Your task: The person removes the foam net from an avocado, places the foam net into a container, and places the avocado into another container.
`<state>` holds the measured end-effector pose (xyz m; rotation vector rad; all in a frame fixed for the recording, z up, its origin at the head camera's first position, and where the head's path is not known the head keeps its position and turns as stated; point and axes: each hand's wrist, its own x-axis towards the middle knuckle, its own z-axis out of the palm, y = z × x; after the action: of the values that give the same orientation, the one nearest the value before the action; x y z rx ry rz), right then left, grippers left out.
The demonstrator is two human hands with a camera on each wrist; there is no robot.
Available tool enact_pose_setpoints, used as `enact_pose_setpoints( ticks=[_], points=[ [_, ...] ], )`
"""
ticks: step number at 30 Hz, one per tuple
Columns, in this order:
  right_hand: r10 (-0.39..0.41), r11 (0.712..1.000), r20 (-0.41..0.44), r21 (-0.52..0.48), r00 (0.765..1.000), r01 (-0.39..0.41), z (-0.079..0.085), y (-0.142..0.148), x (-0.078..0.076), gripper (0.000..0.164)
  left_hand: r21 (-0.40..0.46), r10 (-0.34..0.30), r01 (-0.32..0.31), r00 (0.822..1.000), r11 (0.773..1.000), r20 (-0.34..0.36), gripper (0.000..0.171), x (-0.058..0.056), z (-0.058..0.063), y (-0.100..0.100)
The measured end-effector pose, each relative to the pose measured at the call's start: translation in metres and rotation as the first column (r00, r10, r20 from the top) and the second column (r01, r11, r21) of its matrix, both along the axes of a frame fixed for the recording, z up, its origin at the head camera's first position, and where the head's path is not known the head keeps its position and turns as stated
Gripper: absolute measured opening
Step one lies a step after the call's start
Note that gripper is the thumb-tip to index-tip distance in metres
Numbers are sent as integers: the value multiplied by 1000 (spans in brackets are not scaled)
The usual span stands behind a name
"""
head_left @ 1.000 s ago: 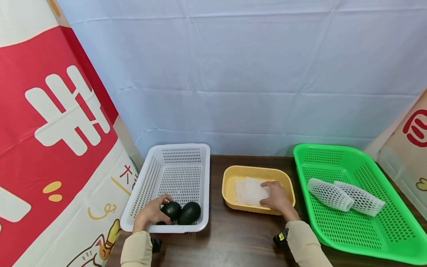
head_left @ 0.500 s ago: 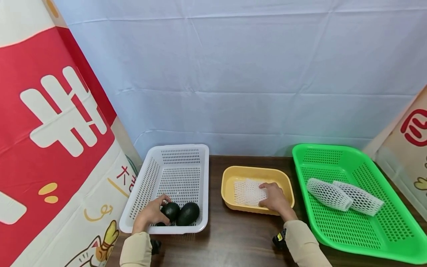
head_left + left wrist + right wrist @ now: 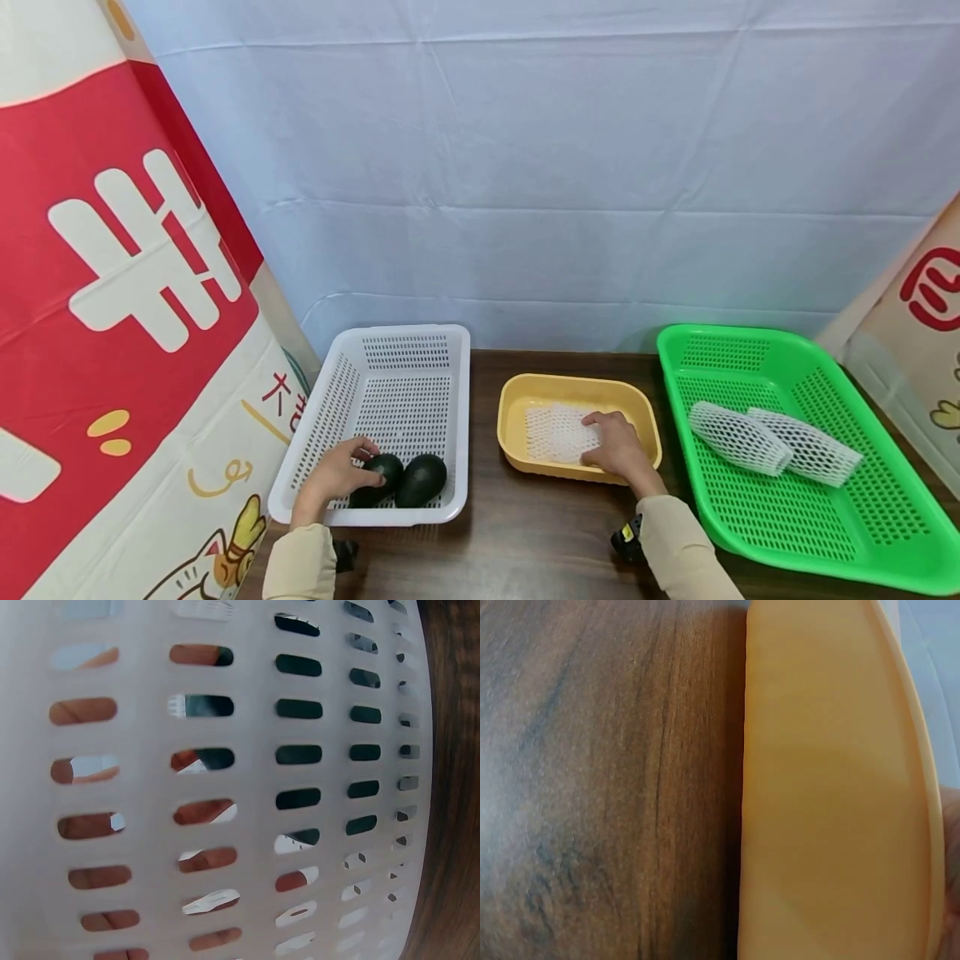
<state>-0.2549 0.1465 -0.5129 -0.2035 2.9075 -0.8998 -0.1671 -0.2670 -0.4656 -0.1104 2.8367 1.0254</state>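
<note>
My left hand (image 3: pixel 335 472) is inside the white basket (image 3: pixel 461 417), thumb and fingers curled on the upper left of a dark green avocado (image 3: pixel 386 471). A second avocado (image 3: pixel 425 481) lies against it on the right. In the left wrist view, the fingers and dark green skin show only through slots in the basket wall (image 3: pixel 255 780). My right hand (image 3: pixel 621 446) reaches into the yellow tray (image 3: pixel 525 383), its fingers and thumb curled at the right end of a white foam net (image 3: pixel 562 432). The tray wall (image 3: pixel 832 787) hides most of this hand from the right wrist view.
A green basket (image 3: pixel 795 533) on the right holds two white foam net sleeves (image 3: pixel 738 437), laid side by side. The brown wooden table (image 3: pixel 487 550) runs under all the containers. A pale cloth (image 3: pixel 480 167) hangs behind them, and a printed cloth (image 3: pixel 150 333) closes the left side.
My left hand has shifted slightly left on the avocado, uncovering more of its front. The foam net in the tray lies flatter, while my right hand stays nearly in place.
</note>
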Motion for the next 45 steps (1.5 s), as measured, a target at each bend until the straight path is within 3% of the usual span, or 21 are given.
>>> enact_pose_setpoints(
  ticks=[17,22,28,33,40,45],
  points=[
    [28,1000,-35,-13,999,-29,2,1,3,55,-1,37,-37,997,999,-75,24,4,5,2],
    [3,999,-131,-47,991,-9,11,1,6,45,14,79,-78,988,997,-129,29,5,9,6],
    [-21,990,-276,-142,961,-19,23,2,10,36,37,83,-77,979,996,-187,38,3,17,21],
    [-35,983,-322,-184,946,-26,36,2,13,35,114,138,-111,955,987,-262,40,-1,22,34],
    [-25,978,-407,-200,913,-62,57,5,23,35,217,240,-177,920,960,-311,43,-4,30,52],
    [-26,973,-439,-217,898,-78,67,10,29,35,267,291,-195,874,944,-389,38,-3,33,65]
  ],
)
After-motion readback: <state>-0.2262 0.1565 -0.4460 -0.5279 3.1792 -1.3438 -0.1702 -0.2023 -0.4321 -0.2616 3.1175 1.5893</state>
